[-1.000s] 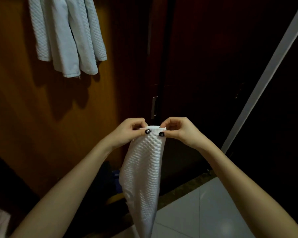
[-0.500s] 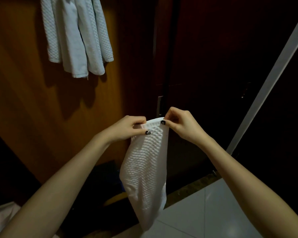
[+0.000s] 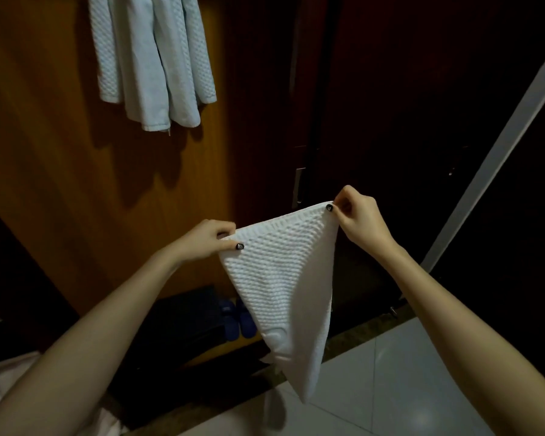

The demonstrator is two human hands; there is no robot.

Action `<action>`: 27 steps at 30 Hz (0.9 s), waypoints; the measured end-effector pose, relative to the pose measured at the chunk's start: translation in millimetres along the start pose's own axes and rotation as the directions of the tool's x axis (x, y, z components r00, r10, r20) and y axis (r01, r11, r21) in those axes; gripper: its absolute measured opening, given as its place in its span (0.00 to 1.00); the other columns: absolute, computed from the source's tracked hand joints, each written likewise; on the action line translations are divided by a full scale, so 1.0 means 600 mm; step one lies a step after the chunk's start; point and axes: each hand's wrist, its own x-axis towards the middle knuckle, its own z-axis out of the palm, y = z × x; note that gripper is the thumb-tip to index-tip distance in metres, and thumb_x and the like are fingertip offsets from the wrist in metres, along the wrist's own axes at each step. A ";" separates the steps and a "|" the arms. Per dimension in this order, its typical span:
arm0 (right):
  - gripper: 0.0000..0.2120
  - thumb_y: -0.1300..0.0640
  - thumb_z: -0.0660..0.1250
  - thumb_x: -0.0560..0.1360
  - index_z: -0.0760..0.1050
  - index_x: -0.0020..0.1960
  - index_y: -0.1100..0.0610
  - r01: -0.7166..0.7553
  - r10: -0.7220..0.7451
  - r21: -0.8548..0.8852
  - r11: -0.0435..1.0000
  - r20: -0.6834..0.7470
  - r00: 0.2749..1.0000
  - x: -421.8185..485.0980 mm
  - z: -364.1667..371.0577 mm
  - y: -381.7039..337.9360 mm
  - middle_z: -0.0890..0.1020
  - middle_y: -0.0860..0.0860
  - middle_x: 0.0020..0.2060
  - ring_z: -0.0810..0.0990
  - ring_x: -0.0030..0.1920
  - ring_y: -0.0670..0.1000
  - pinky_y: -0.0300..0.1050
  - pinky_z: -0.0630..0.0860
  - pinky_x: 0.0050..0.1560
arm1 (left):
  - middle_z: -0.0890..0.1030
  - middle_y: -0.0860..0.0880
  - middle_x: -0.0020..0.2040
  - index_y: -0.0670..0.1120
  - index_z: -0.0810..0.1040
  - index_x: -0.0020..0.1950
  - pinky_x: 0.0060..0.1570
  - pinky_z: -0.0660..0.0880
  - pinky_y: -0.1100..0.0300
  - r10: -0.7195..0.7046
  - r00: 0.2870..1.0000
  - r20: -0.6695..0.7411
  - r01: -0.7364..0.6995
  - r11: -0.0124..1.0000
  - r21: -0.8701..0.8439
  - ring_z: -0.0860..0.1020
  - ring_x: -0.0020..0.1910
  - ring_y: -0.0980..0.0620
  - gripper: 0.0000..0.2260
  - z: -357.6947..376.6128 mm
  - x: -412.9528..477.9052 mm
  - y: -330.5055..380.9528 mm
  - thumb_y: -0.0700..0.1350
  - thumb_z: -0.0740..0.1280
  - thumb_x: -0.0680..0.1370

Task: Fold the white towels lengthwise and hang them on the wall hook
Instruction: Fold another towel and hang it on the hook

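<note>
Now both hands, left hand [image 3: 206,240] and right hand [image 3: 357,215], pinch the white waffle-weave towel's [image 3: 280,278] top corners; uneven tension could skew the fold.

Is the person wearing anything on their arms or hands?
No sleeves, gloves, watch or bracelet show; the arms are bare up to the picture's edge. The left hand and right hand each have a thumbnail painted black.
</note>
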 end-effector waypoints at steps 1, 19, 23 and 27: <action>0.02 0.61 0.65 0.79 0.73 0.48 0.59 0.003 -0.003 -0.025 1.000 0.002 1.000 0.001 -0.003 0.003 0.79 0.51 0.40 0.79 0.40 0.48 0.44 0.77 0.37 | 0.68 0.58 0.30 0.49 0.68 0.33 0.33 0.59 0.63 0.015 0.999 -0.050 -0.016 1.000 -0.025 0.66 0.30 0.61 0.16 -0.002 0.000 0.000 0.47 0.71 0.76; 0.10 0.59 0.67 0.76 0.74 0.54 0.47 -0.324 0.268 0.240 0.915 0.239 0.933 -0.024 0.085 -0.037 0.83 0.49 0.37 0.83 0.33 0.47 0.40 0.81 0.32 | 0.76 0.51 0.44 0.47 0.73 0.45 0.31 0.64 0.65 -0.371 0.716 -0.591 0.332 0.926 -0.179 0.72 0.41 0.55 0.08 0.047 0.030 0.012 0.46 0.71 0.75; 0.09 0.66 0.66 0.76 0.81 0.49 0.55 -0.381 0.204 0.482 0.789 0.378 0.903 -0.008 0.080 -0.088 0.84 0.57 0.41 0.85 0.39 0.56 0.48 0.84 0.42 | 0.79 0.49 0.42 0.47 0.76 0.43 0.35 0.70 0.62 -0.448 0.746 -0.493 0.230 0.868 -0.440 0.77 0.42 0.52 0.08 0.039 0.030 0.021 0.46 0.74 0.73; 0.04 0.65 0.69 0.76 0.79 0.50 0.63 -0.402 0.119 0.520 0.754 0.494 0.861 0.004 0.073 -0.123 0.85 0.59 0.40 0.86 0.44 0.54 0.41 0.82 0.45 | 0.80 0.52 0.38 0.47 0.77 0.42 0.28 0.71 0.72 -0.403 0.824 -0.397 0.128 0.816 -0.564 0.78 0.31 0.65 0.05 0.031 0.018 0.048 0.42 0.73 0.74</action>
